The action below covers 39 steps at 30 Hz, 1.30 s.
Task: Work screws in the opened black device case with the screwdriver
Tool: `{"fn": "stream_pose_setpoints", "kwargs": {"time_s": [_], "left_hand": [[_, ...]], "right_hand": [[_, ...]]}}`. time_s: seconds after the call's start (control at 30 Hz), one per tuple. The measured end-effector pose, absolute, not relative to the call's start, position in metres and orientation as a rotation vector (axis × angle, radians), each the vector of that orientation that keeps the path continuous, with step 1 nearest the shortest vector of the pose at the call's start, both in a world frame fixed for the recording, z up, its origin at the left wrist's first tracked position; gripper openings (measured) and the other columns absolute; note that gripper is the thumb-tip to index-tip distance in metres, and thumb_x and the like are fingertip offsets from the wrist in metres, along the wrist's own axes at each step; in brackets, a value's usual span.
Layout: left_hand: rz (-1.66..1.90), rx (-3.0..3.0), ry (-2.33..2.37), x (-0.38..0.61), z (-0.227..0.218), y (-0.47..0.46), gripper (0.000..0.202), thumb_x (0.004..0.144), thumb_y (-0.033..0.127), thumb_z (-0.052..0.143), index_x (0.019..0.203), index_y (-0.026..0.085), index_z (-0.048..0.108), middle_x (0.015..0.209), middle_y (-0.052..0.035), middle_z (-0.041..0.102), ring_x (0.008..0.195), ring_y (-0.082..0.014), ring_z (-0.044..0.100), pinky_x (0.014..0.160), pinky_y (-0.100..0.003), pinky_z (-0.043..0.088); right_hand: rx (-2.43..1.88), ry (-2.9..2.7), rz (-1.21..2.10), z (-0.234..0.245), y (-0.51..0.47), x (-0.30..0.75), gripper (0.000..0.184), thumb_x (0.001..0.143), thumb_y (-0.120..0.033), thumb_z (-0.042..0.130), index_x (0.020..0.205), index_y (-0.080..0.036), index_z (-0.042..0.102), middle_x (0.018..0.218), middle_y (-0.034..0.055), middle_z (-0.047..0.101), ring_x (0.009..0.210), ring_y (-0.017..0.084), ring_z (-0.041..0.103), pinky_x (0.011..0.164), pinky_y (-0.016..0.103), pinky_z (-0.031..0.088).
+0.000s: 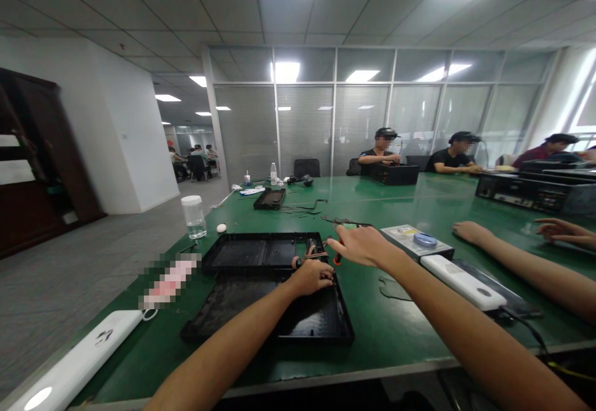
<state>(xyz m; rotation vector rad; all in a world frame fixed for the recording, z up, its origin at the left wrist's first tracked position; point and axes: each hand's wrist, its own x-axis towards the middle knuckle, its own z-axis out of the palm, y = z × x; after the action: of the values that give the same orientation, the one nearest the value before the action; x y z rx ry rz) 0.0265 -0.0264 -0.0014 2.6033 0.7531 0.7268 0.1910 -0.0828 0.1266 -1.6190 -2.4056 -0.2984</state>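
Note:
My left hand rests closed on the near black plastic case half, beside a bundle of reddish wires. My right hand hovers just right of the wires, fingers closed round a small tool with a red-orange handle. A second black case half lies flat behind the first. Both sit on the green table.
A clear plastic bottle stands at the left. White power banks lie at the near left and right. A silver drive lies right of my hand. Another person's forearms reach in from the right. Several people sit at the far end.

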Motion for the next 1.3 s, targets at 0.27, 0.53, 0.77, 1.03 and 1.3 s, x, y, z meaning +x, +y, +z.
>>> {"fn": "stream_pose_setpoints", "kwargs": {"time_s": [0.27,0.53,0.77,1.03,1.3], "left_hand": [[0.740,2.664,0.747,0.026,-0.004,-0.025,0.020,0.073,0.020,0.059,0.092,0.015,0.059,0.083,-0.0025,0.064,0.075,-0.0123,0.058,0.072,-0.021,0.043],[0.719,2.954,0.666,0.027,-0.001,-0.027,0.014,0.080,0.017,0.048,0.081,0.016,0.062,0.080,-0.0033,0.061,0.080,-0.0131,0.052,0.077,-0.022,0.039],[0.486,3.065,0.533,0.029,0.000,-0.028,0.014,0.078,0.018,0.052,0.077,0.019,0.066,0.073,-0.0005,0.063,0.072,-0.0123,0.051,0.071,-0.021,0.039],[0.672,3.247,0.724,0.025,0.027,-0.041,0.025,0.088,0.023,0.035,0.091,0.016,0.059,0.077,-0.0062,0.059,0.076,-0.0151,0.053,0.074,-0.026,0.040],[0.252,3.132,1.209,-0.039,0.073,-0.021,0.022,0.084,0.034,0.043,0.095,0.017,0.051,0.078,-0.0043,0.059,0.073,-0.0169,0.056,0.063,-0.024,0.040]], "right_hand": [[-1.350,-2.278,-0.105,0.103,-0.061,0.220,0.048,0.077,-0.058,0.039,0.056,-0.017,0.056,0.056,0.0066,0.058,0.058,0.017,0.054,0.055,0.026,0.034],[-0.774,-0.774,0.849,0.010,0.007,0.316,0.027,0.080,-0.042,0.042,0.065,-0.019,0.042,0.039,-0.0105,0.027,0.029,0.004,0.022,0.028,0.015,0.019],[-0.605,-0.634,1.142,0.004,0.015,0.305,0.010,0.078,-0.027,0.050,0.079,-0.017,0.047,0.066,-0.0018,0.052,0.046,0.004,0.045,0.040,0.013,0.040],[-0.652,-1.316,0.662,0.029,-0.068,0.225,0.016,0.078,-0.025,0.048,0.068,-0.020,0.036,0.055,-0.0072,0.039,0.046,0.007,0.040,0.047,0.019,0.036],[-1.043,-2.639,0.068,0.018,-0.199,0.199,0.016,0.074,-0.012,0.045,0.085,-0.019,0.053,0.083,0.0034,0.057,0.078,0.015,0.052,0.067,0.025,0.036]]}}
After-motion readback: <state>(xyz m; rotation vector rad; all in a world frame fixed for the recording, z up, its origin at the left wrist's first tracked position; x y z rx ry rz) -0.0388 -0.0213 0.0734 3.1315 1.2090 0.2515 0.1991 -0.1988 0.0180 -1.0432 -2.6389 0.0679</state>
